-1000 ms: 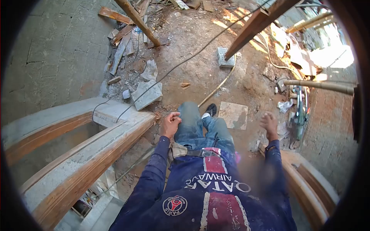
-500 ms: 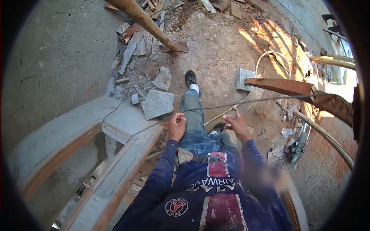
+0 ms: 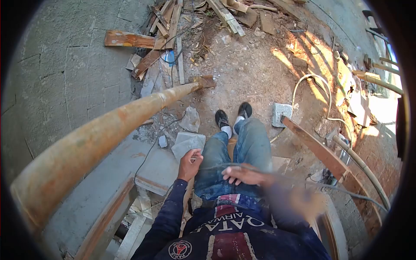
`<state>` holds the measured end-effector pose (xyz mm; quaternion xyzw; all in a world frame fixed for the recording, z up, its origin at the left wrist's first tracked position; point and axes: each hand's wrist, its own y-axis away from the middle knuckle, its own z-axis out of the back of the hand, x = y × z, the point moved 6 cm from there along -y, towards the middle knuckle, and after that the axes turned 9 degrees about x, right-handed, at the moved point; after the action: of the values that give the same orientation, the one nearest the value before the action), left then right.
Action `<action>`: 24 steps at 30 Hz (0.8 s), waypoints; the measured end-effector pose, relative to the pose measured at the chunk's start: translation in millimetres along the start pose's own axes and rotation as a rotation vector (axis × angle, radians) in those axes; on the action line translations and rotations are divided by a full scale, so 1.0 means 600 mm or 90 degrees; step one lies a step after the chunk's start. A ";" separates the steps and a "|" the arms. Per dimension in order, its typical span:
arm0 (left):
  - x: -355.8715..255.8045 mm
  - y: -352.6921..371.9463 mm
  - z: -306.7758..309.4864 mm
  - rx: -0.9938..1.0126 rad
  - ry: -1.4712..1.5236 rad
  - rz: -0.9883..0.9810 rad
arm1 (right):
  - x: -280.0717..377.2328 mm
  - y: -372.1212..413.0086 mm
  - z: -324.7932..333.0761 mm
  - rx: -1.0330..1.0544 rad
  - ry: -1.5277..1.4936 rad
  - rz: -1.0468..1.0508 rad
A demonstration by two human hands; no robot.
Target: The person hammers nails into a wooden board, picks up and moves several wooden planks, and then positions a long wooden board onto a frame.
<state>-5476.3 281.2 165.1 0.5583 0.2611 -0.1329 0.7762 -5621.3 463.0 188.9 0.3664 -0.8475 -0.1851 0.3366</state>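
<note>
My left hand is closed, its fingers curled round a thin dark cable above my left thigh. The cable crosses in front of my jeans and runs off to the lower right. Close to it, my right hand reaches over my lap, fingers loosely stretched and apart. The cable passes along the upper side of this hand; whether it touches the fingers is hard to see. Toward the right wrist the view is blurred. A pale stone slab lies just beyond my left hand.
A thick wooden pole slants across the left side. Timber scraps are heaped at the back. To the right are a wooden plank, a concrete block and a pale hose. Wooden framing stands at lower left.
My right hand has moved left and down, closer to my left hand, which is slightly lower. My feet are now side by side. The view has shifted, bringing the pole nearer across the left.
</note>
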 end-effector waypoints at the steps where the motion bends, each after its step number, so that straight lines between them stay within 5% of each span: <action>1: -0.020 -0.013 0.001 -0.005 0.006 0.001 | 0.037 0.009 -0.026 0.060 0.000 0.014; 3: -0.060 -0.049 -0.008 0.031 0.046 -0.015 | 0.088 0.008 -0.045 0.218 -0.298 0.093; 4: -0.080 -0.071 -0.011 0.028 0.071 -0.018 | 0.119 0.004 -0.051 0.222 -0.298 0.086; 6: -0.130 -0.127 -0.004 0.007 0.091 -0.022 | 0.223 0.002 -0.014 0.059 -0.726 0.334; 7: -0.152 -0.156 0.000 -0.011 0.110 -0.029 | 0.236 -0.008 0.014 0.063 -0.725 0.319; 10: -0.192 -0.287 0.010 -0.107 0.198 -0.043 | 0.234 -0.034 0.199 -0.282 -0.811 0.295; 13: -0.183 -0.434 0.005 -0.167 0.364 -0.001 | 0.248 -0.015 0.335 -0.427 -0.773 0.291; 15: -0.123 -0.542 -0.012 -0.172 0.421 0.022 | 0.244 0.025 0.387 -0.591 -0.574 0.248; 16: -0.098 -0.605 -0.004 -0.216 0.387 0.024 | 0.249 0.026 0.404 -0.607 -0.570 0.251; 18: -0.082 -0.748 -0.017 -0.226 0.403 0.058 | 0.239 0.018 0.443 -0.504 -0.535 0.005; 22: -0.007 -0.932 0.041 -0.285 0.311 0.112 | 0.200 -0.041 0.588 -0.524 -0.316 -0.140; 24: -0.003 -0.971 0.101 -0.304 0.135 0.185 | 0.167 -0.112 0.705 -0.525 -0.219 -0.099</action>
<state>-5752.1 25.5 -283.9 0.4025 0.2818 0.1034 0.8648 -5937.1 372.2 -103.7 0.2278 -0.7165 -0.5903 0.2938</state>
